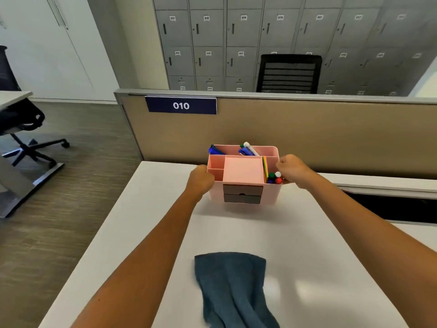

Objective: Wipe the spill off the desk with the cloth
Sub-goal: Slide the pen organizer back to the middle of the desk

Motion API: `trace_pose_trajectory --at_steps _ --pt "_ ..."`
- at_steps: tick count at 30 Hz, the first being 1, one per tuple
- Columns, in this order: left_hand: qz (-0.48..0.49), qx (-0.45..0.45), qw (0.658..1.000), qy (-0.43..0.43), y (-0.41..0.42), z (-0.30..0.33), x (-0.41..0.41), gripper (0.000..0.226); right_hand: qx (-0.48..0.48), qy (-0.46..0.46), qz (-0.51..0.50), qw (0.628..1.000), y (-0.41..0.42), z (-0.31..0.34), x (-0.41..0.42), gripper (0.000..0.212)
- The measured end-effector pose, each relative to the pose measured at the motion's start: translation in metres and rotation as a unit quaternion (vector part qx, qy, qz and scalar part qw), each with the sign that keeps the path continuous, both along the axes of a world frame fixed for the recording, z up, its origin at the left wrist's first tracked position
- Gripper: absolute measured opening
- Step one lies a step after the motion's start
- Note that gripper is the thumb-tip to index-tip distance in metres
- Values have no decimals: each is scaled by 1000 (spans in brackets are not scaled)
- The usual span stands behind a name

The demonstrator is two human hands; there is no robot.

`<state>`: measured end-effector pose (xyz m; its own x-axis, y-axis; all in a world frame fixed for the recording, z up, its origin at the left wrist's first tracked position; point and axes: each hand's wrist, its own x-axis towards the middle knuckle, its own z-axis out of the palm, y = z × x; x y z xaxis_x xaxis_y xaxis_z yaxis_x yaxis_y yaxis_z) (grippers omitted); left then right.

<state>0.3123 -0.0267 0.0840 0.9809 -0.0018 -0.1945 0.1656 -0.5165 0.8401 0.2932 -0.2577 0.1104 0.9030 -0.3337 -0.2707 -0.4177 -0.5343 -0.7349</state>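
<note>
The dark blue cloth (233, 290) lay rumpled on the white desk (142, 233), well nearer the person than the pink organiser (243, 176), untouched. Both hands were closed on that organiser: the left hand (201, 179) gripping its left wall, the right hand (292, 170) its right wall. No spill could be made out on the desk near the organiser. The cloth looked soft, limp and light, likely to bunch and drape when lifted; taking it by a gathered handful at the middle, then pressing flat under a palm, seemed the best hold.
</note>
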Motion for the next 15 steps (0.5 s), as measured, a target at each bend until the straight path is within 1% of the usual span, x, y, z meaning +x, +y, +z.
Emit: trace_pose_trajectory --at_steps 4,7,11,15 --pt "-22 -9 1000 7 -51 -8 -20 29 -12 20 -19 1000 -47 -2 -26 32" --pt "-30 -15 999 13 -79 -18 -33 32 -14 30 -23 999 -72 -9 -41 33" --pt "-28 13 999 35 -108 -28 -45 33 -16 36 -24 999 -100 -21 -55 34" --pt "-23 38 998 35 -123 -34 -51 32 -12 42 -28 999 -116 -31 -62 30"
